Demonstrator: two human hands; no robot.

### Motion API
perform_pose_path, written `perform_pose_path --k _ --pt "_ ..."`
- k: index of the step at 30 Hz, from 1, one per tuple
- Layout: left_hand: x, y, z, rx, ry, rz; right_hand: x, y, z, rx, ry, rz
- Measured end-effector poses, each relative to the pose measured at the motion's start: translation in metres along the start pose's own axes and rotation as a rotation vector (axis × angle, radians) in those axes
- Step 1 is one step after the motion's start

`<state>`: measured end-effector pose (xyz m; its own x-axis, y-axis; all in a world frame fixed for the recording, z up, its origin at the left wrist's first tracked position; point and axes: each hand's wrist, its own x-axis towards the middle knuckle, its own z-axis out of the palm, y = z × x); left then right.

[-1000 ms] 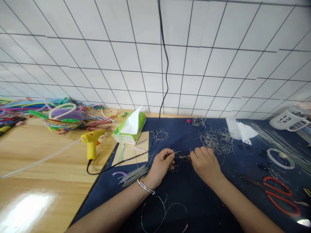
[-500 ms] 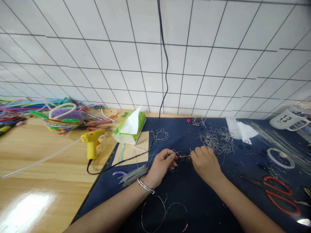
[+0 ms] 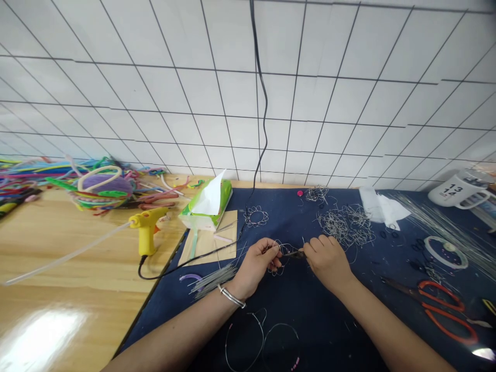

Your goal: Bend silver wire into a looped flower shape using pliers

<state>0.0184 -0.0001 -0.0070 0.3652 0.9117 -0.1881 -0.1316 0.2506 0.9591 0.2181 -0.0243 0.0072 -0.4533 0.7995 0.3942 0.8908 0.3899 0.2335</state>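
Between thumb and fingers, my left hand [image 3: 260, 261] pinches a piece of looped thin wire [image 3: 284, 247] whose loops spread past the fingertips. My right hand [image 3: 327, 258] is closed around a pair of dark pliers [image 3: 296, 254]; their jaws point left and meet the wire beside my left fingertips. The pliers' handles are hidden in my right fist. Behind my hands lies a flower-shaped wire ring [image 3: 256, 216]. Nearer to me are two large wire hoops [image 3: 245, 341] with a few pink beads. A bundle of straight wires [image 3: 215, 280] lies left of my left wrist.
A tangled wire heap [image 3: 346, 226] sits behind my right hand, with orange-handled scissors [image 3: 445, 310] to the right. A yellow glue gun [image 3: 147, 230], a tissue pack [image 3: 209, 204] and colourful pipe cleaners [image 3: 104, 186] stand left. A white mug [image 3: 453, 188] is far right.
The plier jaws have tilted slightly, with their tips lower at the wire. Both hands keep nearly the same place and grip; the view has shifted a little.
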Motion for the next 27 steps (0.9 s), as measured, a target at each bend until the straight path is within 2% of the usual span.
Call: perform_pose_path --k 7,14,27 --pt "-0.001 -0.001 -0.001 0.019 -0.017 -0.006 0.001 0.003 0.002 0.039 -0.002 0.044" --pt "-0.001 -0.001 0.000 0.024 0.070 0.023 0.003 -0.003 -0.010 -0.067 -0.046 0.049" --pt "0.000 -0.004 -0.001 0.003 0.031 0.004 0.003 -0.009 -0.014 -0.153 -0.072 0.024"
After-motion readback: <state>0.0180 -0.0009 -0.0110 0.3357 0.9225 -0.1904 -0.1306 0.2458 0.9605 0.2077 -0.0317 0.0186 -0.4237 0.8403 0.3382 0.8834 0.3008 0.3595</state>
